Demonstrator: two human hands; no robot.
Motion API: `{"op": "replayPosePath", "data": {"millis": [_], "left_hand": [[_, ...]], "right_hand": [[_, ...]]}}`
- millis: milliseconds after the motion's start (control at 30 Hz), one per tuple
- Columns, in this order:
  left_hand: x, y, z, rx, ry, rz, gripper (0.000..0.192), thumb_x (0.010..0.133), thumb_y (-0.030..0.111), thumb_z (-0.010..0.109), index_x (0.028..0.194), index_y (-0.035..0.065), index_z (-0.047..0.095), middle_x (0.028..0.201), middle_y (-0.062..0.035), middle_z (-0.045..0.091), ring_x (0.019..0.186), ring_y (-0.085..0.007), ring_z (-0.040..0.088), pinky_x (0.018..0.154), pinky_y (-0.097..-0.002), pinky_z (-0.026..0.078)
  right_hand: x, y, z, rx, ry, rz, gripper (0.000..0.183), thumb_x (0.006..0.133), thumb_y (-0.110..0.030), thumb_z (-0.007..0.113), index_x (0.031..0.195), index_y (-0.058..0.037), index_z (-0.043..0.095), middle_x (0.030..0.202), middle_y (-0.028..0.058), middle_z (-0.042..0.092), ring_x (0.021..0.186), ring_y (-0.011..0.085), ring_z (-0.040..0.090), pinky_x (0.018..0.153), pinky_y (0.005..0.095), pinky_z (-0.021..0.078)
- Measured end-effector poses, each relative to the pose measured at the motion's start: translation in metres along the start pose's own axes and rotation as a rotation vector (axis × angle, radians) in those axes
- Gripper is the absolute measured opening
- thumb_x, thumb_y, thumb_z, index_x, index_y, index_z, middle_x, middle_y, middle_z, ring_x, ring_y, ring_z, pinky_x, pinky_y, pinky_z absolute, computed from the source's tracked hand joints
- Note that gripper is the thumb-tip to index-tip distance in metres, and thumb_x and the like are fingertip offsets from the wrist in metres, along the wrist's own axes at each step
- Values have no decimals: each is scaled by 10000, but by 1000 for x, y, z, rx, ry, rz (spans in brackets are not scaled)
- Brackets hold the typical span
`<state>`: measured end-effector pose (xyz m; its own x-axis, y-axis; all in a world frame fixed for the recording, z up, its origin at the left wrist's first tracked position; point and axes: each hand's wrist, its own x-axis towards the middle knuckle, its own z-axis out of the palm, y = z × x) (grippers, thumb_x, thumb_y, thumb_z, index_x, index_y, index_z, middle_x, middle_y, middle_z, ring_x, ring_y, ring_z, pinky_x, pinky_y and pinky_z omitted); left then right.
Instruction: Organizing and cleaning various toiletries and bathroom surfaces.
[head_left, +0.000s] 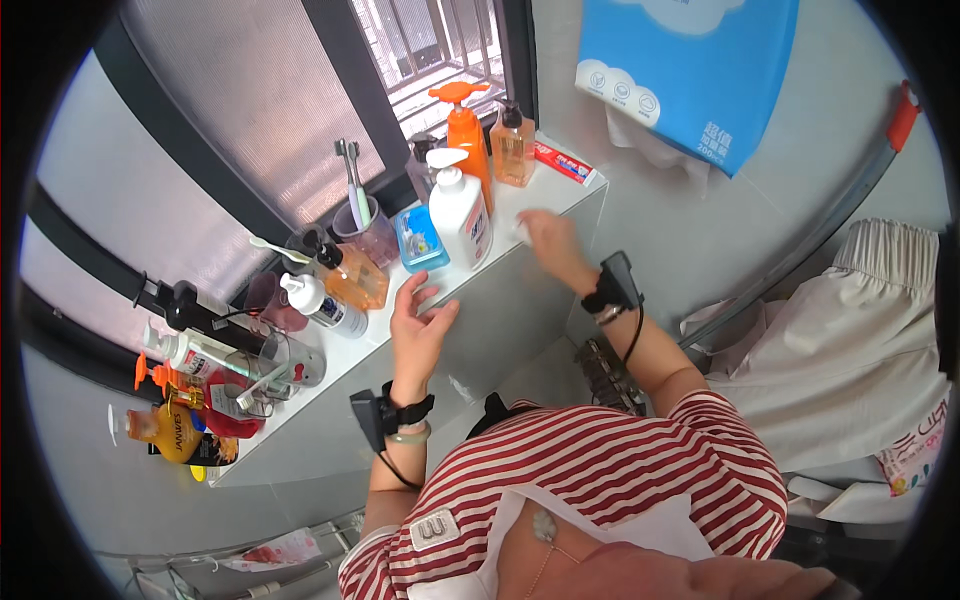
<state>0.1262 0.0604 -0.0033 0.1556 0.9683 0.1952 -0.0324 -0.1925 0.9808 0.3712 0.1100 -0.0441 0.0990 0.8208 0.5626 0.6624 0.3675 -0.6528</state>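
My left hand (421, 334) hovers at the front edge of a white ledge (504, 264), fingers apart and empty. To the right, my right hand (553, 244) is over the same edge with a small white wad (523, 232), perhaps tissue, at its fingertips. Between the hands stand a white pump bottle (459, 214) and a blue lidded box (421, 238). Behind them are an orange pump bottle (469, 142) and a clear bottle of amber liquid (514, 146). A red toothpaste box (564, 163) lies at the ledge's right end.
Left along the ledge are a toothbrush cup (367, 232), a second amber bottle (358, 277), a white foam bottle (330, 306), a glass cup (300, 361) and a yellow bottle (178, 433). A blue tissue pack (690, 75) hangs on the right wall near a grey pole (810, 225).
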Motion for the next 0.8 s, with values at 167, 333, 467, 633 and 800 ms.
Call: {"op": "replayPosePath", "data": {"millis": [167, 333, 467, 633, 800], "left_hand": [[34, -13, 28, 274, 141, 117, 712, 683, 102, 711, 1265, -30, 323, 1139, -124, 428, 968, -163, 469, 621, -209, 464], [48, -10, 47, 503, 189, 208, 732, 661, 204, 732, 1231, -47, 348, 1145, -170, 422, 993, -267, 461, 749, -310, 432], [55, -11, 50, 503, 207, 193, 718, 658, 197, 732, 1219, -50, 357, 1121, -181, 454, 1012, -284, 466, 821, -358, 405], [61, -9, 59, 422, 196, 174, 690, 665, 174, 721, 1213, -50, 367, 1133, -187, 457, 1004, -304, 483, 868, -370, 384], [67, -12, 52, 469, 190, 258, 645, 673, 127, 700, 1213, -32, 386, 1107, -197, 486, 1012, -322, 490, 881, -376, 380]], "right_hand": [[81, 7, -24, -78, 202, 94, 505, 688, -234, 681, 1084, 5, 478, 962, 182, 597, 897, 336, 576, 764, 394, 460], [116, 35, -6, -46, 52, 217, 607, 625, -280, 730, 1055, 23, 427, 967, 215, 585, 943, 352, 558, 783, 409, 449], [127, 44, 5, -84, 94, 251, 640, 632, -290, 724, 1100, 33, 430, 981, 218, 589, 912, 363, 575, 783, 387, 458], [137, 54, 1, -74, 209, 225, 647, 628, -254, 738, 1109, 42, 422, 983, 231, 572, 935, 363, 556, 791, 402, 448], [100, 14, -14, -2, 226, 115, 641, 660, -248, 735, 1146, 29, 423, 1055, 222, 552, 998, 339, 540, 839, 383, 431]]}}
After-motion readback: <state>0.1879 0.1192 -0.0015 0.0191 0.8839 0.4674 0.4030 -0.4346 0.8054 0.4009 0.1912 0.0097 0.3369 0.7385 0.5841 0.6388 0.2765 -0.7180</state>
